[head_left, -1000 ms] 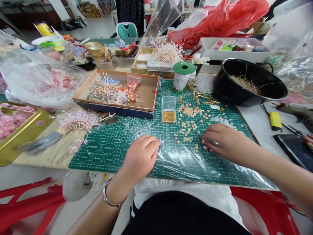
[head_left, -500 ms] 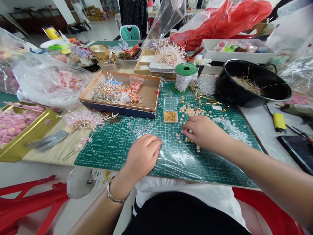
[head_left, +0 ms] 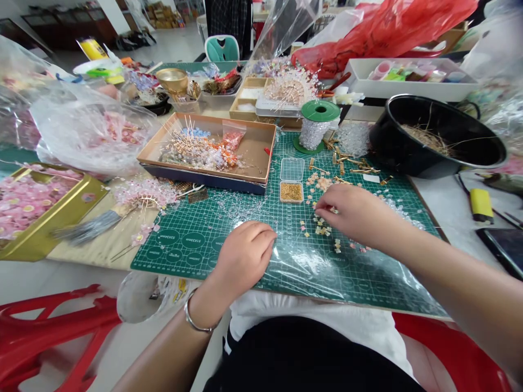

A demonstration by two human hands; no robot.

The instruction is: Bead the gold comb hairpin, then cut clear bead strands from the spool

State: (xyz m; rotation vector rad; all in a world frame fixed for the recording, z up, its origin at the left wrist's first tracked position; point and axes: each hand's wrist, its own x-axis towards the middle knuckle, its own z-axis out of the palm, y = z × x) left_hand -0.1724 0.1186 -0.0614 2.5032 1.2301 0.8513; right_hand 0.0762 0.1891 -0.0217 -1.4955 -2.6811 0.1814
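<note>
My left hand (head_left: 245, 255) rests on the green cutting mat (head_left: 183, 239), its fingers curled together; whatever they may hold is hidden. Over the small flower-shaped pieces (head_left: 324, 227) my right hand (head_left: 347, 209) has thumb and fingertips pinched low. Anything in that pinch is too small to name. Paler peach pieces (head_left: 318, 182) lie scattered just beyond the right fingers. Behind them sits a clear hinged box (head_left: 291, 191), its lid raised, filled with tiny gold beads. Clear beads (head_left: 402, 211) spread to the right, partly behind my right forearm.
A shallow box (head_left: 261, 158) of beaded wire sprigs stands left of the bead box. At the back are a green spool (head_left: 318, 128) of clear beads, gold clips (head_left: 347, 163) and a black bowl (head_left: 437, 136). A golden tin (head_left: 53, 212) of pink flowers stands far left.
The view has shifted slightly, moving most things a little right in the picture. My right hand stays pinched by the flower pieces, and more of them show below it. My left hand remains curled.
</note>
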